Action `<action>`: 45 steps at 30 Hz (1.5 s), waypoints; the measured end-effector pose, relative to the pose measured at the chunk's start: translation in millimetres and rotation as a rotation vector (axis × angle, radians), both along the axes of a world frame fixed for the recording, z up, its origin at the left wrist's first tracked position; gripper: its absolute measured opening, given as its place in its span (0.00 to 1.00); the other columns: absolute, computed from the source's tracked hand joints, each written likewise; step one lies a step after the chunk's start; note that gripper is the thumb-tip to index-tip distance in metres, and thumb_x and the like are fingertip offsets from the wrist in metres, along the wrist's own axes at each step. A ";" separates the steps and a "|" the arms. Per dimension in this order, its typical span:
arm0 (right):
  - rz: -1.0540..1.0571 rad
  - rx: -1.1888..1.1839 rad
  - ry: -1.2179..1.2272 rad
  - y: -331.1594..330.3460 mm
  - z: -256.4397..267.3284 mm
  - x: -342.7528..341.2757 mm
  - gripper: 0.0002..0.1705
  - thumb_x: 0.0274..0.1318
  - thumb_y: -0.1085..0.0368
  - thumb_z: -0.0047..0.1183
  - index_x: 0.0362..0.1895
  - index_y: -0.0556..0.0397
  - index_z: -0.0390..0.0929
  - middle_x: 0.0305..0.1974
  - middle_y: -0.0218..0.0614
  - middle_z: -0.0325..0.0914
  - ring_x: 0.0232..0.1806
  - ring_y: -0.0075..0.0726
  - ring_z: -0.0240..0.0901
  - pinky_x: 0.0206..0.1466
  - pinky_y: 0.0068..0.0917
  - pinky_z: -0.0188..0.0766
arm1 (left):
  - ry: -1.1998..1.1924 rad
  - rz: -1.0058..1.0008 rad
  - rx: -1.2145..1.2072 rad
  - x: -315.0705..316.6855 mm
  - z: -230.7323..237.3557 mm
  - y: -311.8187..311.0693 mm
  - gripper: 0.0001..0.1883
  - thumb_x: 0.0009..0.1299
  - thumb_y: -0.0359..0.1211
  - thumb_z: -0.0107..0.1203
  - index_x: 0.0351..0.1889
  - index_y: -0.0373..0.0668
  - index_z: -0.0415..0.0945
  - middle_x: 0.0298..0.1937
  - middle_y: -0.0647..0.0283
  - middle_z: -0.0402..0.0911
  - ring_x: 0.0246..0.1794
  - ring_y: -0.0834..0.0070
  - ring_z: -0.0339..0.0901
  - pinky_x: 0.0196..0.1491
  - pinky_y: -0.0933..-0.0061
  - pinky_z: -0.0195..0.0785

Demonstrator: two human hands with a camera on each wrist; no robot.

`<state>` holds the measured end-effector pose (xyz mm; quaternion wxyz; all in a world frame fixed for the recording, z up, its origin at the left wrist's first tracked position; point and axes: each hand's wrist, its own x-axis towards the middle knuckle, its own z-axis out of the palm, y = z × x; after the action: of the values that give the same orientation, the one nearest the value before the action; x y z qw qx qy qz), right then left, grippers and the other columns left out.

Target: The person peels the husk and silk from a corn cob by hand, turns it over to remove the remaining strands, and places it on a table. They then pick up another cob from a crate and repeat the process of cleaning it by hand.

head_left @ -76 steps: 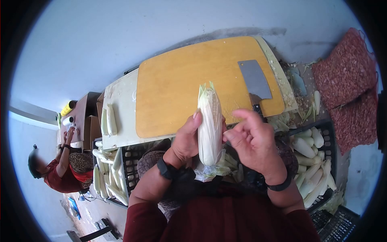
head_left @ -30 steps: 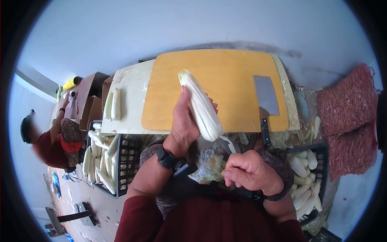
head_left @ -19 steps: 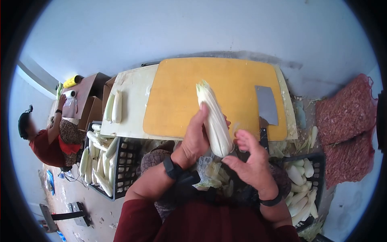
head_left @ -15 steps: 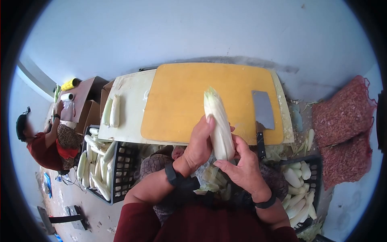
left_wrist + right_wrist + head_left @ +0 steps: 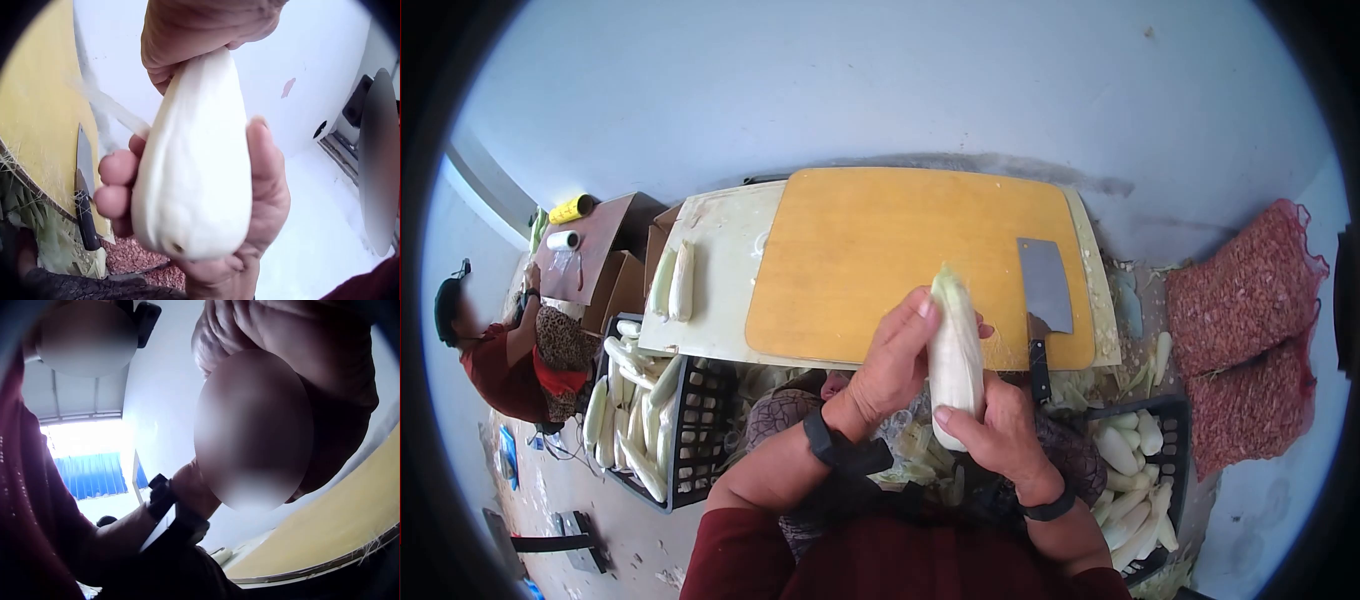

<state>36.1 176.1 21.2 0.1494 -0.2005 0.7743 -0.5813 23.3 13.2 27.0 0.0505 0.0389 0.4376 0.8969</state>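
Observation:
An ear of corn in its pale husk [image 5: 957, 345] stands nearly upright in front of the cutting board, its green-tinged tip up. My left hand [image 5: 890, 358] grips its upper part, with the thumb along the near side. Lower down, my right hand [image 5: 1007, 430] holds the base end, thumb across the front. From the left wrist, the smooth white butt of the ear [image 5: 194, 181] shows with a small dark spot, and the right hand's fingertips [image 5: 115, 181] curl round its side. A thin pale strip [image 5: 115, 109] sticks out beside those fingers. A blur covers the held area in the right wrist view.
A cleaver [image 5: 1046, 290] lies on the yellow board [image 5: 880, 260]. Two ears [image 5: 672, 282] rest on the table's left end. Black crates [image 5: 705, 420] of corn stand either side. Red mesh sacks [image 5: 1245, 290] are at right; another person [image 5: 505, 365] sits at left.
The right hand, seen apart from the ear with a loose husk strip near it, has opened, come in and taken hold of the base. The ear has turned more upright and moved lower.

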 end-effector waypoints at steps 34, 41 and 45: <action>0.269 -1.062 -0.819 27.5 0.9 -20.6 0.31 0.61 0.49 0.38 0.52 0.69 0.67 0.35 0.54 0.77 0.28 0.51 0.77 0.28 0.39 0.78 | 0.145 -0.270 -0.332 3.3 20.1 -9.2 0.20 0.68 0.41 0.55 0.48 0.33 0.72 0.41 0.62 0.77 0.43 0.79 0.72 0.48 0.75 0.68; 0.192 -1.026 -0.838 27.9 7.5 -21.3 0.32 0.62 0.47 0.34 0.51 0.67 0.68 0.31 0.55 0.77 0.25 0.50 0.78 0.22 0.35 0.76 | 0.271 -0.259 -0.648 2.9 11.8 -10.1 0.09 0.64 0.31 0.61 0.40 0.38 0.77 0.31 0.70 0.78 0.32 0.84 0.72 0.38 0.80 0.67; 0.107 -0.912 -0.806 27.7 4.7 -23.2 0.33 0.63 0.44 0.32 0.48 0.65 0.69 0.26 0.55 0.77 0.22 0.49 0.78 0.20 0.33 0.75 | 0.151 -0.243 -0.564 6.3 15.7 -15.3 0.03 0.66 0.28 0.56 0.34 0.38 0.76 0.26 0.71 0.75 0.25 0.86 0.70 0.29 0.83 0.64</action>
<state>12.8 203.8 25.9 0.3589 -0.0472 0.3187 -0.8760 29.6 -2.1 42.7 0.1333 0.1417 0.6638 0.7222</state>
